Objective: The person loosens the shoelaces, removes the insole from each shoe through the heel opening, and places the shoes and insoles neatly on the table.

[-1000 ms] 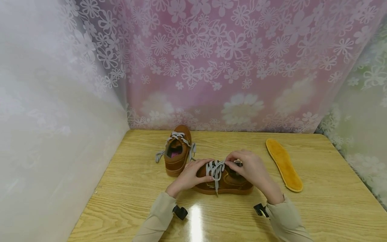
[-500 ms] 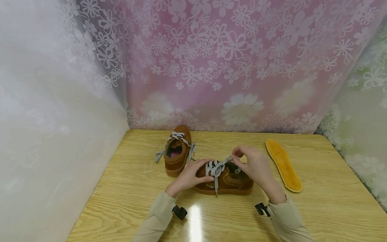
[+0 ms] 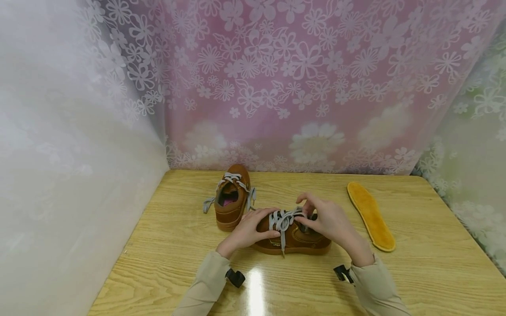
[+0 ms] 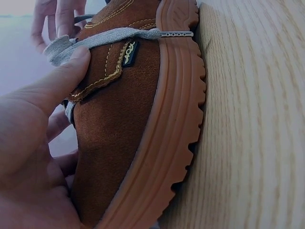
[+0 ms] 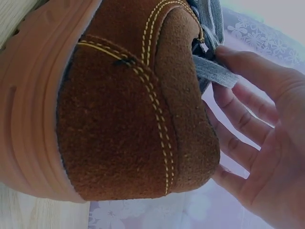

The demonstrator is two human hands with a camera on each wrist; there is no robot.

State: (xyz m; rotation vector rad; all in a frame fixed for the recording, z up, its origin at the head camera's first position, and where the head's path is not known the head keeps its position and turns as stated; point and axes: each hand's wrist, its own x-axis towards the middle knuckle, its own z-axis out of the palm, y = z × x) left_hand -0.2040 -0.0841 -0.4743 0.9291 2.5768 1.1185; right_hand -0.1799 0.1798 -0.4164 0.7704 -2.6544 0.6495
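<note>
A brown suede shoe (image 3: 294, 242) lies lengthwise on the table, toe to the left, its grey lace (image 3: 283, 223) looped in a bow. My left hand (image 3: 247, 230) grips the front of that shoe, the thumb on the near side against the lace and the fingers on the far side. One lace end with a metal tip (image 4: 176, 34) hangs down over the sole. By the shoe's opening is my right hand (image 3: 331, 220), thumb and index finger apart. In the right wrist view a grey lace strand (image 5: 214, 71) passes between its thumb and loosely bent fingers.
A second brown shoe (image 3: 228, 216) with loose grey laces stands behind my left hand, toe toward the curtain. To the right lies a yellow-orange insole (image 3: 371, 215). A floral curtain (image 3: 276, 109) closes off the table's far edge.
My right hand pinched the lace and drew it up to the right, then moved back down toward the bow with thumb and index finger parted. My left hand has stayed on the shoe.
</note>
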